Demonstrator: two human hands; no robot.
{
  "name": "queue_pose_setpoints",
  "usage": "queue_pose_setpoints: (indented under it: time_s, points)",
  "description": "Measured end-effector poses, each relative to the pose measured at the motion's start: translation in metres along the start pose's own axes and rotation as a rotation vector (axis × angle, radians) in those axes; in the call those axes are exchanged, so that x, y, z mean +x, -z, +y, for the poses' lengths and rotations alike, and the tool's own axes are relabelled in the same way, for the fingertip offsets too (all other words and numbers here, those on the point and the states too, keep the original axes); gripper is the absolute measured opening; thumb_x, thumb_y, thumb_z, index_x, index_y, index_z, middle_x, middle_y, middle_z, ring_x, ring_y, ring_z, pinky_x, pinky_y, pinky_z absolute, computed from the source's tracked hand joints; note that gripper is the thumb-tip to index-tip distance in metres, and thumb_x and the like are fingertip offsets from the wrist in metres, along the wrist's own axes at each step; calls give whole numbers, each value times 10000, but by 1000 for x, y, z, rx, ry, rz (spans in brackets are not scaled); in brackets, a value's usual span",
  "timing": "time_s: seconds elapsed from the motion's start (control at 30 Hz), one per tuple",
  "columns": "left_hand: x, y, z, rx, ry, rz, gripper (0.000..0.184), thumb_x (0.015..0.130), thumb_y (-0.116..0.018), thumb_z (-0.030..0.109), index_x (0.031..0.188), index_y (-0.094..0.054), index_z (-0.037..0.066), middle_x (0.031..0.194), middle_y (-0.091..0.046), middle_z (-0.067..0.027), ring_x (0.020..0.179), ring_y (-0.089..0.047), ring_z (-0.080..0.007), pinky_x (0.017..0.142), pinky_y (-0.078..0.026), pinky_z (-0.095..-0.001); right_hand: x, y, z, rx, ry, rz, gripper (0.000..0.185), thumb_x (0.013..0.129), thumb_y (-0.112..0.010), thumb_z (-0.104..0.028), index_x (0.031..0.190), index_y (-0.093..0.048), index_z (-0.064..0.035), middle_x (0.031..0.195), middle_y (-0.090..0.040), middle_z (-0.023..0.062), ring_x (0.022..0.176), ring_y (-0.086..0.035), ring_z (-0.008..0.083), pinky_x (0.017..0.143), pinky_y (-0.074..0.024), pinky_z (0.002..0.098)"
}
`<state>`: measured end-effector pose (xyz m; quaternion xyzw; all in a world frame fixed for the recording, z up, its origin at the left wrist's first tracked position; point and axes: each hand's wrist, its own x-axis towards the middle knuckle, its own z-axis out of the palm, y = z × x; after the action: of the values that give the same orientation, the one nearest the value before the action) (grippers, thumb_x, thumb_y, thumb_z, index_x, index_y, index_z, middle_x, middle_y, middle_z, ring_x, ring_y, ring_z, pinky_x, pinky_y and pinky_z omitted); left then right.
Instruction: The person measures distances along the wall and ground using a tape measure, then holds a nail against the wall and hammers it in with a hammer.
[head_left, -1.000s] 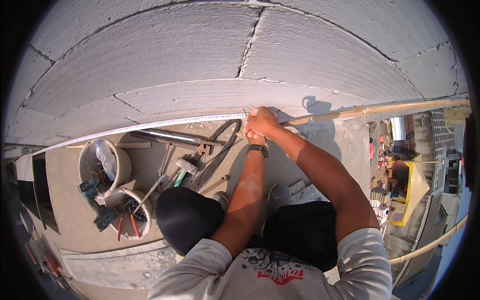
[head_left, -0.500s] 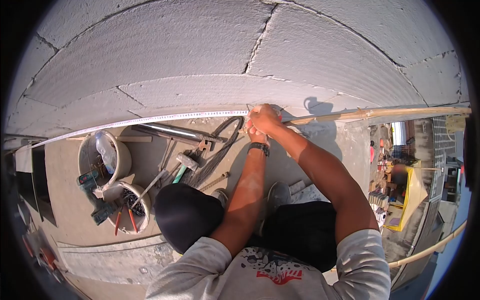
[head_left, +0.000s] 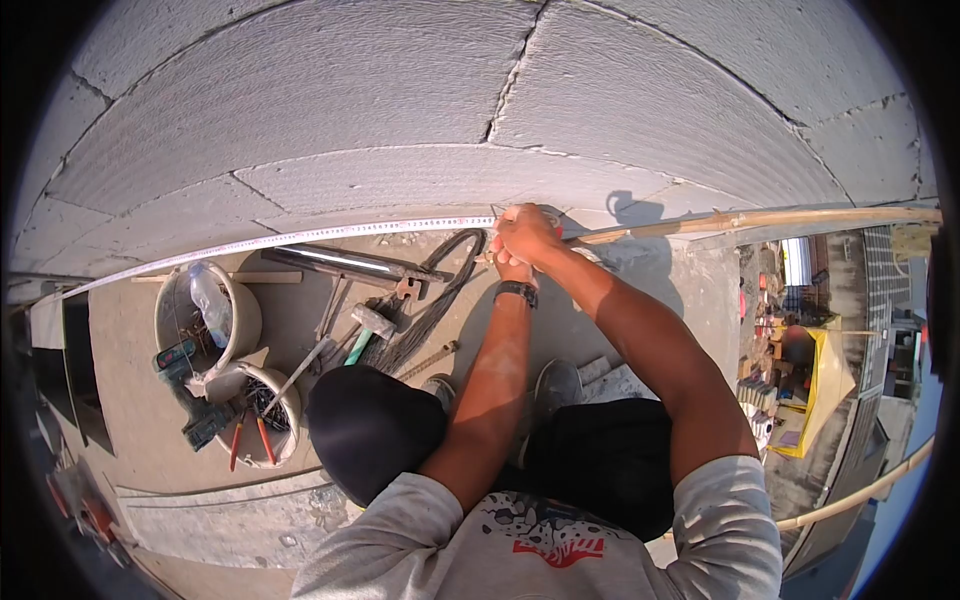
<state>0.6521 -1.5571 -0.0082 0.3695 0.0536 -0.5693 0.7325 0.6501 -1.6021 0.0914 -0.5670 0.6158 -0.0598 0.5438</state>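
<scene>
A white tape measure (head_left: 330,232) is drawn out along the foot of the pale block wall (head_left: 330,180), from the far left to my hands. My right hand (head_left: 528,234) is closed at its near end, and a bit of red shows beside the fingers. Just under it, my left hand (head_left: 514,268), below a dark wristwatch, is closed too and pressed against the right one. The hands overlap, hiding most of the left fingers and the tape's case. A bamboo pole (head_left: 700,227) runs off to the right of them.
Left of my knees lie a hammer (head_left: 372,322), dark cables (head_left: 405,335) and metal bars (head_left: 350,263). Two buckets (head_left: 250,315) (head_left: 292,420) hold tools and debris, with a cordless drill (head_left: 190,395) against them. At the right, the floor's edge drops toward a lower yard with a yellow canopy (head_left: 825,390).
Both hands stay together at the tape's near end, with only a slight shift of the right hand. The view has moved very little.
</scene>
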Motion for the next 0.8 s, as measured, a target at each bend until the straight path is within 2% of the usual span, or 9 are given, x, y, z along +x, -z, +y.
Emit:
queue_pose_setpoints:
  time_s: [0.27, 0.5, 0.6, 0.67, 0.8]
  points:
    - [45, 37, -52, -107, 31, 14, 234, 972, -533, 300, 1154, -514, 154, 911, -585, 24, 819, -589, -99, 715, -509, -281, 3, -2, 1, -32, 8, 32, 220, 916, -502, -144, 901, -636, 30, 690, -678, 92, 520, -634, 149, 433, -483, 284]
    - [45, 36, -52, -148, 7, 18, 237, 975, -533, 327, 1142, -505, 161, 921, -583, 34, 845, -586, -91, 730, -506, -273, 16, -5, 10, -138, 40, 26, 227, 909, -515, -152, 843, -650, 18, 670, -679, 95, 493, -634, 162, 448, -502, 288]
    - [46, 37, -53, -167, -18, -42, 234, 979, -528, 342, 1135, -506, 168, 922, -583, 33, 853, -585, -92, 737, -504, -276, 15, -7, 9, -127, 48, 63, 228, 904, -530, -159, 821, -651, 15, 642, -668, 92, 478, -629, 166, 442, -505, 289]
    - [43, 33, -47, -157, 80, -20, 225, 982, -523, 338, 1131, -510, 169, 924, -585, 35, 852, -586, -93, 732, -504, -280, 13, -7, 6, -42, 19, 80, 227, 903, -540, -167, 824, -650, 14, 623, -659, 87, 474, -626, 165, 430, -502, 296]
    - [42, 33, -45, -189, 81, 0, 227, 984, -519, 344, 1119, -516, 162, 924, -588, 33, 845, -589, -102, 726, -503, -281, 13, -7, 5, -32, 12, 88, 229, 904, -548, -174, 809, -643, 11, 619, -656, 86, 473, -624, 164, 420, -496, 293]
